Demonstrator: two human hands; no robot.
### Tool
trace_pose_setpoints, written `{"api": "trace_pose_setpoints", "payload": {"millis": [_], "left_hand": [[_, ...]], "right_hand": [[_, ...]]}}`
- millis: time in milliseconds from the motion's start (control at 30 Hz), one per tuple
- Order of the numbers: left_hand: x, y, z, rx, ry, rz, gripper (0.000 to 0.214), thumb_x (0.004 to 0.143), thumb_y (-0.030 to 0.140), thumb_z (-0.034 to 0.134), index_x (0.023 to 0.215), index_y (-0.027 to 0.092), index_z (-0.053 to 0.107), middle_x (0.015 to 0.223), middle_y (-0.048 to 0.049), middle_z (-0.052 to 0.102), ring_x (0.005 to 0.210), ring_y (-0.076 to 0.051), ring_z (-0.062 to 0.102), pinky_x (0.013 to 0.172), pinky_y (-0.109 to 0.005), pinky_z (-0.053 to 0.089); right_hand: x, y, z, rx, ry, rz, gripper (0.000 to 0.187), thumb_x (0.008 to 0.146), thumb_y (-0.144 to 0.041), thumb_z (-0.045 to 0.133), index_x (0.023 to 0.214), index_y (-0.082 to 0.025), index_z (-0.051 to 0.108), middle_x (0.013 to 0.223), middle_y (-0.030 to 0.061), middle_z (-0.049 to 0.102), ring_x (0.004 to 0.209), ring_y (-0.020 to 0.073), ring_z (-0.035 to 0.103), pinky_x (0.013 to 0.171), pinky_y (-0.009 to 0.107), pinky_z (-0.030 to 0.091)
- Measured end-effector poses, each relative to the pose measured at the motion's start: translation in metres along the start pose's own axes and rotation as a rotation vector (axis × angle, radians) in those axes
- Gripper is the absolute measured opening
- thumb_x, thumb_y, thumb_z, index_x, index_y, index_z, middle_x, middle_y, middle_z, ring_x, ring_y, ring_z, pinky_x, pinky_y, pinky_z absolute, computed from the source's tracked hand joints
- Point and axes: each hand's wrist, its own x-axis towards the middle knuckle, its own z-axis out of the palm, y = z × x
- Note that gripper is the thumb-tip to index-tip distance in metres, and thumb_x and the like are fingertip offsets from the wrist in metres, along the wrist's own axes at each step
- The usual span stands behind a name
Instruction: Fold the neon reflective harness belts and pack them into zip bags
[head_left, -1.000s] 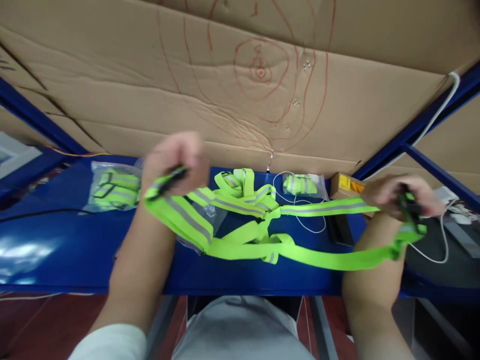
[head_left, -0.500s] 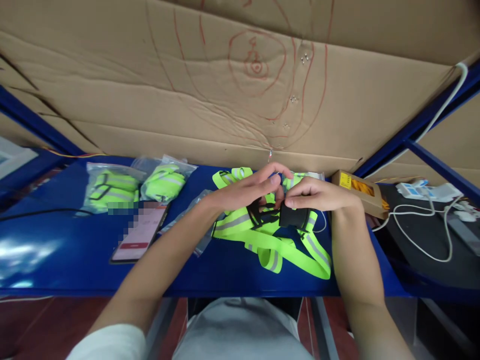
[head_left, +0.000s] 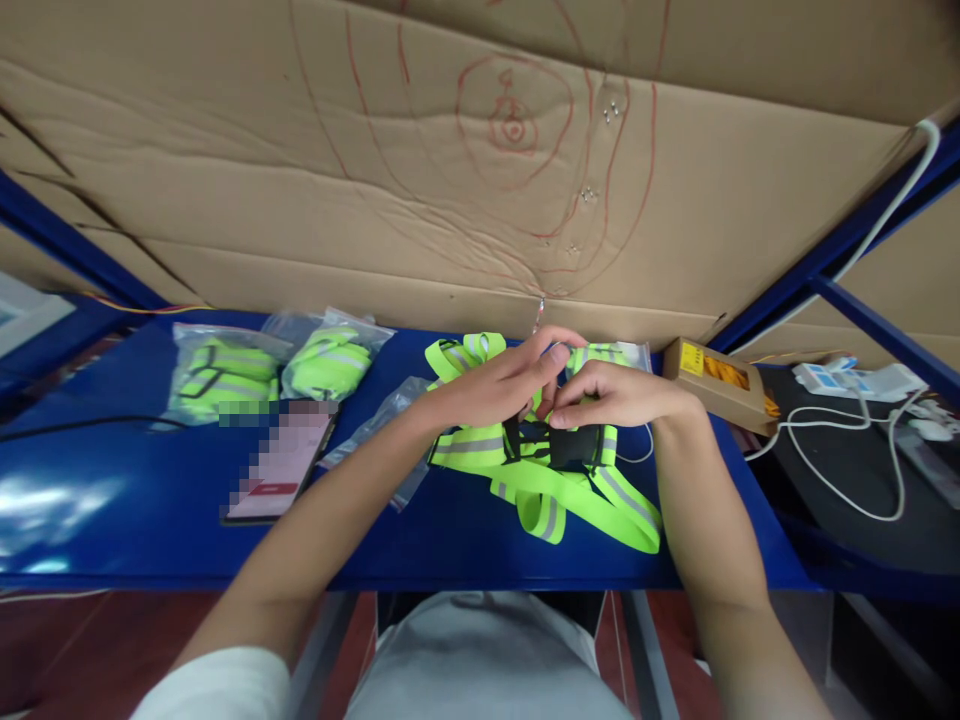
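Note:
A neon-yellow reflective strap harness [head_left: 574, 502] with grey stripes lies bunched on the blue table. My left hand [head_left: 517, 382] curves over its upper part, fingers bent down to a black buckle [head_left: 523, 440]; the fingertips are partly hidden. Close beside it, my right hand [head_left: 611, 393] has thumb and fingers pinched at the top edge of a wide black piece [head_left: 576, 448] on the strap. The two black parts sit side by side, almost level. Whether they are joined cannot be made out.
Two clear bags [head_left: 229, 375] of yellow straps lie at the back left, near a phone [head_left: 289, 460]. An unfilled plastic bag [head_left: 409, 480] rests by my left forearm. Another bagged strap [head_left: 607, 355], an open cardboard box [head_left: 694, 385] and white cables [head_left: 817, 420] are on the right.
My right hand has shifted slightly left, with the wide black piece moving left too. The black parts are now closer together and more level. My left hand has barely moved.

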Motion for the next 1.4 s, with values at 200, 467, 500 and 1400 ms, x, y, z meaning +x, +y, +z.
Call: {"api": "trace_pose_setpoints", "payload": {"millis": [200, 467, 500, 1400], "left_hand": [[0.001, -0.001, 0.001, 0.098, 0.040, -0.016, 0.068, 0.105, 0.070, 0.023, 0.145, 0.020, 0.047, 0.094, -0.0045, 0.068, 0.072, -0.015, 0.062, 0.070, -0.028, 0.048], [0.010, -0.013, 0.006, 0.033, 0.351, -0.078, 0.067, 0.104, 0.072, 0.027, 0.131, 0.020, 0.059, 0.093, -0.0060, 0.068, 0.075, -0.017, 0.063, 0.069, -0.029, 0.048], [0.011, -0.013, 0.006, -0.018, 0.384, -0.103, 0.068, 0.103, 0.073, 0.027, 0.130, 0.020, 0.059, 0.080, -0.0029, 0.063, 0.066, -0.016, 0.060, 0.063, -0.028, 0.045], [0.005, 0.008, -0.022, -0.726, 0.386, -0.031, 0.042, 0.073, 0.046, 0.092, 0.084, 0.014, 0.066, 0.073, -0.0018, 0.070, 0.055, -0.012, 0.063, 0.055, -0.025, 0.054]], "right_hand": [[0.002, 0.000, 0.003, -0.049, 0.133, -0.010, 0.050, 0.096, -0.059, 0.063, 0.077, -0.015, 0.075, 0.065, -0.0009, 0.062, 0.061, 0.0098, 0.045, 0.061, 0.025, 0.036], [0.023, -0.003, 0.021, -0.040, 0.342, 0.004, 0.050, 0.095, -0.057, 0.066, 0.070, -0.015, 0.072, 0.062, -0.0016, 0.064, 0.056, 0.0081, 0.048, 0.058, 0.024, 0.036], [0.025, -0.005, 0.024, -0.026, 0.364, 0.013, 0.051, 0.095, -0.057, 0.065, 0.069, -0.015, 0.072, 0.060, -0.0019, 0.063, 0.054, 0.0075, 0.047, 0.056, 0.024, 0.034], [0.014, -0.010, 0.021, 0.721, 0.468, -0.062, 0.069, 0.067, -0.046, 0.094, 0.128, -0.026, 0.068, 0.114, 0.0057, 0.074, 0.107, 0.0226, 0.071, 0.096, 0.036, 0.056]]}}
